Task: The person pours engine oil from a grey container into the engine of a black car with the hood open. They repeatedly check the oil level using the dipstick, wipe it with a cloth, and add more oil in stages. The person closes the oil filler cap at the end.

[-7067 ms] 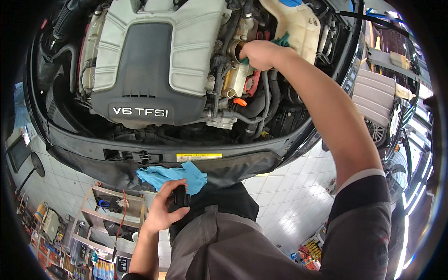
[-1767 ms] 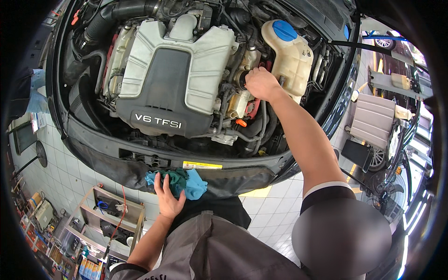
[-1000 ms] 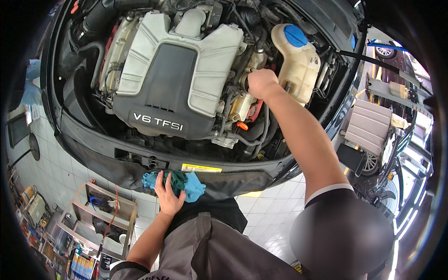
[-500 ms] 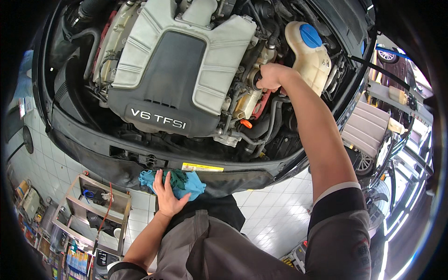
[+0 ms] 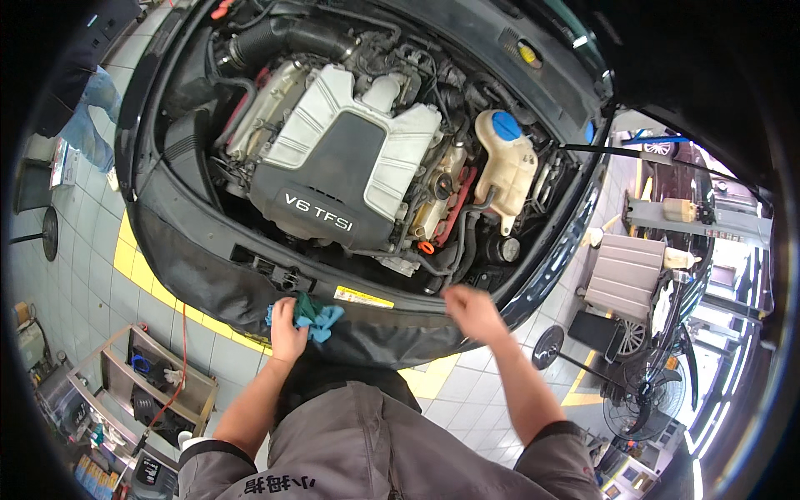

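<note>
My left hand has its fingers curled round a crumpled blue and dark green cloth on the black fender cover along the car's front edge. My right hand, smeared by motion, hovers near that edge to the right; whether it holds anything does not show. Beyond the hands lies the engine with its grey and black cover. On its right bank sits a round black oil filler cap. An orange dipstick loop stands nearer me.
A whitish coolant tank with a blue cap sits right of the engine. At the lower left stands a metal tool cart. A fan is on the right. Someone's blue-clad legs show at the far left.
My right hand has left the oil filler cap and come back toward me to the front edge. My left fingers have closed more round the cloth. The view has shifted, taking in more of the bay.
</note>
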The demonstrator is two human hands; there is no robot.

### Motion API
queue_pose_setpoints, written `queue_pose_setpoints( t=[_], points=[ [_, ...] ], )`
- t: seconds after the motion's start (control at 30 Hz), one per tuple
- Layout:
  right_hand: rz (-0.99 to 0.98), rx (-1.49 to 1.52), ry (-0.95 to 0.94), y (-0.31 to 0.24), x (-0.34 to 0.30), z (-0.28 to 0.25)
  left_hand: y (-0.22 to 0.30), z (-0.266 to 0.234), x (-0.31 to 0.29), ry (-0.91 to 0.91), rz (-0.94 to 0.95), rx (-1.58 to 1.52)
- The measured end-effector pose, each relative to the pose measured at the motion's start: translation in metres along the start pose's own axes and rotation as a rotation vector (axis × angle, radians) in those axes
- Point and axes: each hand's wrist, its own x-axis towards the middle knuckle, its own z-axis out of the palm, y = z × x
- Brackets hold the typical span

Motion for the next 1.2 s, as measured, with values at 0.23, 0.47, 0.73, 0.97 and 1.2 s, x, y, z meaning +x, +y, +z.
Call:
queue_pose_setpoints(
  t=[0.23,0.47,0.73,0.97,1.2],
  points=[
    [0.239,0.266,-0.063,0.009,-0.16,0.136,0.019,-0.071,-0.002,0.024,-0.467,-1.037],
    [-0.214,1.254,-0.258,-0.119,-0.175,0.203,0.104,-0.131,-0.098,-0.124,-0.396,-1.417],
    [-0.516,1.301,-0.232,-0.176,-0.234,0.26,0.142,-0.154,-0.217,0.41,0.103,-0.764],
    [-0.573,1.178,-0.434,-0.213,-0.297,0.352,0.102,-0.202,-0.351,0.891,-0.123,-0.454],
    [-0.651,0.947,-0.735,-0.285,-0.353,0.465,0.02,-0.274,-0.479,0.765,-0.052,-0.3]
  ],
)
